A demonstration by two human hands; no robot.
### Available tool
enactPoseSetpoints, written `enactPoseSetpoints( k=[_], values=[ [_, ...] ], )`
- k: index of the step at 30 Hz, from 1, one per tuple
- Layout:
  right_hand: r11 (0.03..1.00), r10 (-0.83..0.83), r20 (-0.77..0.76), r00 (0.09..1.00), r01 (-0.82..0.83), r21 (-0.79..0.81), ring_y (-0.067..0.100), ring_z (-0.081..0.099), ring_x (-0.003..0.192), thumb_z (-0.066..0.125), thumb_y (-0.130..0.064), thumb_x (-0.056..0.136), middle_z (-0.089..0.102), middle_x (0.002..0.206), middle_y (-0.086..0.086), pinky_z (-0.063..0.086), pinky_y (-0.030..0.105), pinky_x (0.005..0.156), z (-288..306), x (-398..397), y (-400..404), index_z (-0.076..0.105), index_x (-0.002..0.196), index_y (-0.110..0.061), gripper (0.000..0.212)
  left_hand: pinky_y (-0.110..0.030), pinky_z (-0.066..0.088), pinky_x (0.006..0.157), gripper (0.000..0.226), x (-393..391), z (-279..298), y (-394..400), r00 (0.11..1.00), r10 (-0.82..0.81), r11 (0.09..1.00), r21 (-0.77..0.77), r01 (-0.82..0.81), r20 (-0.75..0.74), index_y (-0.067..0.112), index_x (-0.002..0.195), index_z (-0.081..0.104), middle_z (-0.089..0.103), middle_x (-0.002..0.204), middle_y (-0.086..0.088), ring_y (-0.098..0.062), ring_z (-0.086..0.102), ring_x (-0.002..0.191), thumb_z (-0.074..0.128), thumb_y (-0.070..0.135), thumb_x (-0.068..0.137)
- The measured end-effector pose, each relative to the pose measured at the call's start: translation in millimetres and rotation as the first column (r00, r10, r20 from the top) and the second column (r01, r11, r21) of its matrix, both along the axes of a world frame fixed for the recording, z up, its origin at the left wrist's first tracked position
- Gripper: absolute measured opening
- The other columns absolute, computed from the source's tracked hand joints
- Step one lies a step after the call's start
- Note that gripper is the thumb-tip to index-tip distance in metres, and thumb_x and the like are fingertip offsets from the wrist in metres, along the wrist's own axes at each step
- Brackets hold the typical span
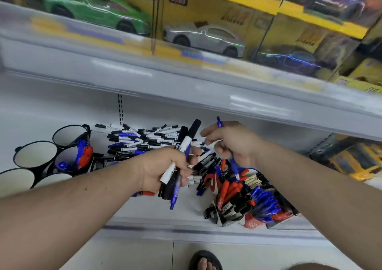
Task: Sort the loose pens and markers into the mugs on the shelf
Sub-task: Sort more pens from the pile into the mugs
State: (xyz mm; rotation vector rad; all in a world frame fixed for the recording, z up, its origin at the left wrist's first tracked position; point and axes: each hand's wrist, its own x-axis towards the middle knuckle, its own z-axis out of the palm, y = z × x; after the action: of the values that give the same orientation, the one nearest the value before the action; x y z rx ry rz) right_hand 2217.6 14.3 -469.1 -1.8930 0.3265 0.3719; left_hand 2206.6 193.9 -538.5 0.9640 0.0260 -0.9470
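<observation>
Markers (144, 139) heaped loose on shelf (186, 214), mugs (35, 154) at left. Left hand (163, 166) grips gathered bundle, likely batching by kind. Right hand (229, 143) pinches blue pen (219, 122), blurred, perhaps another too.

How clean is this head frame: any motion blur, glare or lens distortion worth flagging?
Head view: the upper shelf edge and boxed toy cars are streaked by motion blur, with glare on the packaging; the right hand is softly blurred; the left hand and its bundle of markers are sharper; wide-angle distortion bows the shelf lines; the light is even, with only soft shadows.
</observation>
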Motion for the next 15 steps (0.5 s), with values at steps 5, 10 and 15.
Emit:
enactPoseSetpoints(
  k=[5, 10, 15],
  values=[
    [0.998, -0.036, -0.034, 0.999, 0.038, 0.041, 0.010, 0.033, 0.045, 0.061, -0.005, 0.087, 0.057, 0.058, -0.001, 0.018, 0.021, 0.041, 27, -44, 42, 0.064, 0.089, -0.007, 0.003, -0.028, 0.047, 0.058, 0.037, -11, 19, 15, 1.000, 0.023, 0.999, -0.035, -0.023, 0.017, 0.009, 0.088, 0.059, 0.054, 0.071, -0.004, -0.018, 0.050, 0.057, 0.046, -0.005, 0.056],
    [0.977, -0.106, -0.057, 0.993, 0.115, 0.180, 0.010, 0.030, 0.046, 0.057, -0.012, 0.090, 0.049, 0.048, -0.001, 0.017, 0.022, 0.043, 28, -73, 68, 0.062, 0.080, -0.010, 0.012, -0.028, 0.053, 0.059, 0.036, -20, 32, 31, 0.990, 0.118, 0.993, 0.003, -0.118, 0.078, 0.009, 0.097, 0.067, 0.066, 0.072, -0.007, -0.020, 0.063, 0.060, 0.039, -0.011, 0.087],
    [0.997, -0.059, 0.070, 0.996, 0.062, -0.039, 0.014, 0.033, 0.052, 0.065, -0.020, 0.085, 0.045, 0.072, 0.008, 0.023, 0.024, 0.044, 18, -89, 80, 0.060, 0.089, -0.008, 0.013, -0.033, 0.055, 0.067, 0.036, -26, 40, 40, 0.957, 0.289, 0.950, -0.132, -0.284, 0.017, 0.015, 0.103, 0.067, 0.072, 0.084, 0.002, -0.017, 0.069, 0.074, 0.041, -0.009, 0.092]
  ],
)
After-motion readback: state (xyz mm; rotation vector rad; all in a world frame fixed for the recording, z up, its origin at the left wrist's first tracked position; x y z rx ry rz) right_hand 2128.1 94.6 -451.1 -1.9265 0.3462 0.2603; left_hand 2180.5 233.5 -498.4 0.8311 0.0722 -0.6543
